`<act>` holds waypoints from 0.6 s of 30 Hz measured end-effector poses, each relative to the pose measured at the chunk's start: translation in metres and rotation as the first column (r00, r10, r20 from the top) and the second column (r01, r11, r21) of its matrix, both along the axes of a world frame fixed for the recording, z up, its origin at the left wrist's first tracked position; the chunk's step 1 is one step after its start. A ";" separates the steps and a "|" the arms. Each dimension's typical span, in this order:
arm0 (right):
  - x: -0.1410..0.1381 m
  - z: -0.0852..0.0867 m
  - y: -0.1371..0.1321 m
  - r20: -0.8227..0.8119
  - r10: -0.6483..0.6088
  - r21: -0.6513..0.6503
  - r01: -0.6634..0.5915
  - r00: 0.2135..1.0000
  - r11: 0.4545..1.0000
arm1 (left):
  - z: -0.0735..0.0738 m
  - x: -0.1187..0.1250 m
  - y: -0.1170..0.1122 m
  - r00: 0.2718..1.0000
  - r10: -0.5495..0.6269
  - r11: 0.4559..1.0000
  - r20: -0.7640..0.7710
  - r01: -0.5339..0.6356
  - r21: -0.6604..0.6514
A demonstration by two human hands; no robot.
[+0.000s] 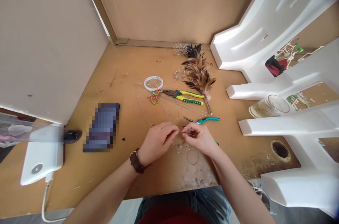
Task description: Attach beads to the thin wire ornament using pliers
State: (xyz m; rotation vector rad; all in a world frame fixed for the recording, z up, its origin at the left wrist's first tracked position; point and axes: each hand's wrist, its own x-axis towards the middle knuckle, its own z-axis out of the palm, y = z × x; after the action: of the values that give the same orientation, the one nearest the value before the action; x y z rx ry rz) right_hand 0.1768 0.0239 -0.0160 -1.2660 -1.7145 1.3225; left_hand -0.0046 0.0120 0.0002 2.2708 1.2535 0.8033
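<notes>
The feather duster point(198, 74) is barred tan and dark brown, nearly black at its tip. The larger pliers point(185, 97) have yellow-and-green grips; the smaller pliers point(209, 119) have teal grips. Red, yellow and green wires point(155, 96) lie beside a white coil point(153, 83). The wire point(180, 145) at the left hand point(157, 143) and right hand point(200, 138) is silver, the bench point(92, 167) tan.

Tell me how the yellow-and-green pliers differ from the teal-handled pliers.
The yellow-and-green pliers have two-tone handles, while the teal-handled pliers have plain teal ones. The yellow-and-green pliers have a heavier dark head, and the teal-handled pliers a slimmer, pointed one. The yellow-and-green pliers lie with their handles close together, clear of the hands; the teal-handled pliers lie spread, one handle running under the right hand. Both lie flat on the brown board.
</notes>
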 end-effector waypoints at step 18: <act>-0.002 -0.006 -0.002 0.040 -0.065 0.017 0.064 0.997 0.998 | -0.005 0.006 -0.005 0.992 0.036 0.984 -0.125 -0.013 0.180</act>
State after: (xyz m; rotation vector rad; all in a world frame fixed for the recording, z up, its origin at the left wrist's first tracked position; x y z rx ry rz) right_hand 0.1744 0.0222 -0.0216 -1.3364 -1.6936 1.2521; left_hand 0.0010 0.0075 -0.0049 2.4891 1.3156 0.8202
